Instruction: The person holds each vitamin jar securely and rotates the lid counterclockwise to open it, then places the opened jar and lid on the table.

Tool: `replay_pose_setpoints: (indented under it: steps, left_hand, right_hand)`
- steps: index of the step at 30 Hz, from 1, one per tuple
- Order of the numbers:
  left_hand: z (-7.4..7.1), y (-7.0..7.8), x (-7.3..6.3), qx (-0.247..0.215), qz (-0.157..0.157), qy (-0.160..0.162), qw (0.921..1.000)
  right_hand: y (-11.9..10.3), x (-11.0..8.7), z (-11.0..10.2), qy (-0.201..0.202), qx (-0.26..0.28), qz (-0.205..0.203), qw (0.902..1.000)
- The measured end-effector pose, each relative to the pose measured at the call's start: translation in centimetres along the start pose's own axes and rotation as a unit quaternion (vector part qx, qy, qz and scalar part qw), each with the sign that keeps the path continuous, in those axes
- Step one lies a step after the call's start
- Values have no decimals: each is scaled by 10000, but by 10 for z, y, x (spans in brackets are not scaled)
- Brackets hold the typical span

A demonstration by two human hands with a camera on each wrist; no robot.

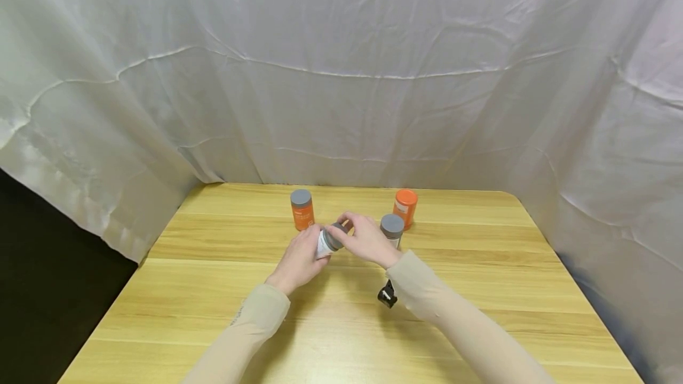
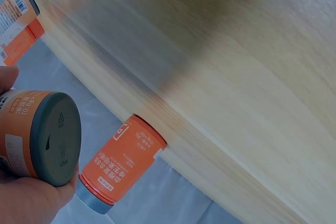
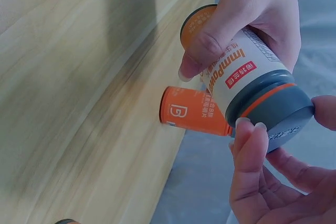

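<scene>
Reaches two beige sleeves (image 1: 261, 311) over one wooden surface (image 1: 341, 342), with one small black device (image 1: 387, 295) beside the right cuff (image 1: 418, 280). Grips one white-labelled bottle (image 1: 323, 246) in the left hand (image 1: 301, 259), fingers wrapped round its body, tilted and lifted clear of the surface. Pinches its one grey cap (image 3: 283, 116) with bent fingers of the right hand (image 1: 368, 242). Counts three others upright: one grey-lidded bottle (image 1: 392, 227) near the right wrist, then farther back one grey-capped orange bottle (image 1: 303, 215) at left and one orange-capped bottle (image 1: 404, 213) at right. Backed by pale curtain (image 1: 347, 111).
</scene>
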State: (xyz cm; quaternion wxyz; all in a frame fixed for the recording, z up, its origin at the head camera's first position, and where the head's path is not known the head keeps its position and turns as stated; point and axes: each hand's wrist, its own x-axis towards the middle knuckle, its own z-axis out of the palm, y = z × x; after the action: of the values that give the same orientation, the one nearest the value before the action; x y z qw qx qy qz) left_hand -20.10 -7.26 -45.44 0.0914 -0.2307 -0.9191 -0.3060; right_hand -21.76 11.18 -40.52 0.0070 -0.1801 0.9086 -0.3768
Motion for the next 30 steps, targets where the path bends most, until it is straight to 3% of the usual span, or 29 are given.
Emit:
replay_pose_setpoints:
  steps: [7,30]
  left_hand:
    - [1,-1,0,-23,-12,-11,10000]
    - [0,-2,0,-228,-141,-66,9996]
  right_hand:
    - [2,0,0,-18,59,-98,9999]
    - [9,-4,-5,-401,179,-974,9943]
